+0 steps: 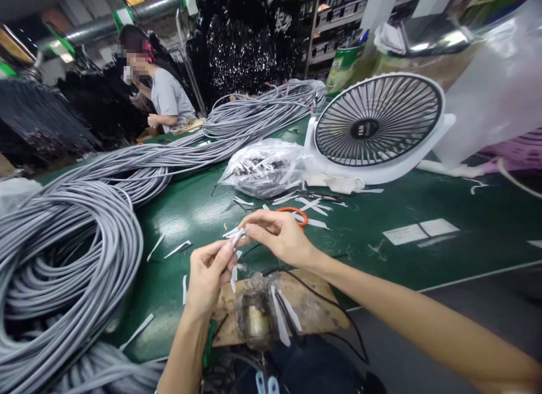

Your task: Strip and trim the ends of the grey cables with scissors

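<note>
My left hand [212,270] pinches one end of a small white strip [237,237], thumb against fingers. On the strip's upper end, the fingertips of my right hand [275,233] are closed too. Whether anything is inside the strip is too small to tell. Just behind my right hand lies an orange-handled tool, its loop handle [302,214] showing and the rest hidden. Loose white strips [315,205] are scattered beyond and beside it. Below my hands, a dirty metal device [256,318] stands on a wooden board [326,315], with white strips hanging beside it.
Large coils of grey cable [76,253] cover the left side and run to the back. A clear plastic bag [266,165] of small parts and a white fan [364,128] stand behind my hands. A paper label [421,231] lies right. A person [167,97] works at the far left.
</note>
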